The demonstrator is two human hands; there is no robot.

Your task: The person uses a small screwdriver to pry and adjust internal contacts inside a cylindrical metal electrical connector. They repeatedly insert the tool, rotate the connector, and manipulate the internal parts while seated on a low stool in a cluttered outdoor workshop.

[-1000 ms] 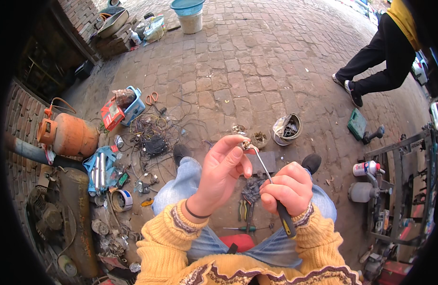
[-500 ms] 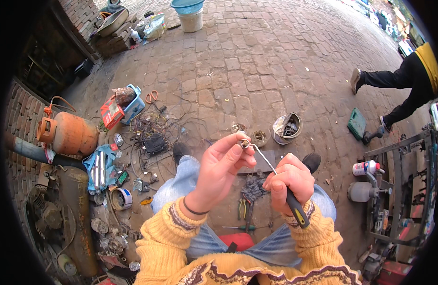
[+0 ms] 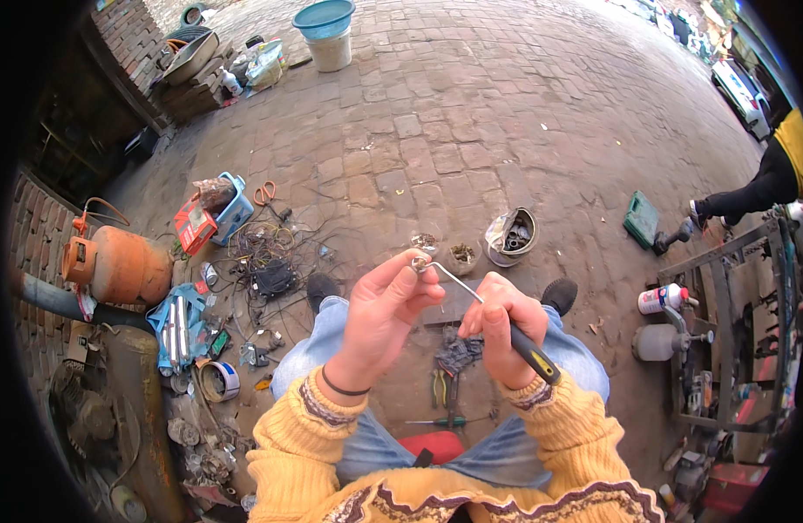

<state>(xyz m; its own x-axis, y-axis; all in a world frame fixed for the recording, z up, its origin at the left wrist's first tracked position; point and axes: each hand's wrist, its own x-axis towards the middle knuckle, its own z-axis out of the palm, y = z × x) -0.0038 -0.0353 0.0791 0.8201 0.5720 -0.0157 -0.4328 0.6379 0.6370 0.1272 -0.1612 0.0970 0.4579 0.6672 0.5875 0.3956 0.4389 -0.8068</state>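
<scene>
My left hand (image 3: 377, 318) pinches a small round metal part (image 3: 420, 262) between thumb and fingertips. Wrapped around a hook pick with a black and yellow handle (image 3: 535, 358) is my right hand (image 3: 504, 336). The pick's thin bent shaft reaches left, and its tip meets the metal part; whether it sits inside is too small to tell. Beyond my hands stand a small tub of little metal pieces (image 3: 461, 254) and a larger round tin (image 3: 511, 236) with metal parts. Pliers with yellow handles (image 3: 440, 389) and a green-handled screwdriver (image 3: 454, 422) lie between my legs.
Tangled wires (image 3: 266, 261), a blue basket (image 3: 234, 211) and an orange gas cylinder (image 3: 122, 265) are at left. A metal frame (image 3: 724, 296), a spray gun (image 3: 658, 343) and a green case (image 3: 641, 220) stand right. A person in black trousers (image 3: 758, 187) is at the far right edge.
The view has shifted slightly, so most things sit a little further left. The person at right has moved toward the edge. Both my hands keep their holds, pick tip against the part.
</scene>
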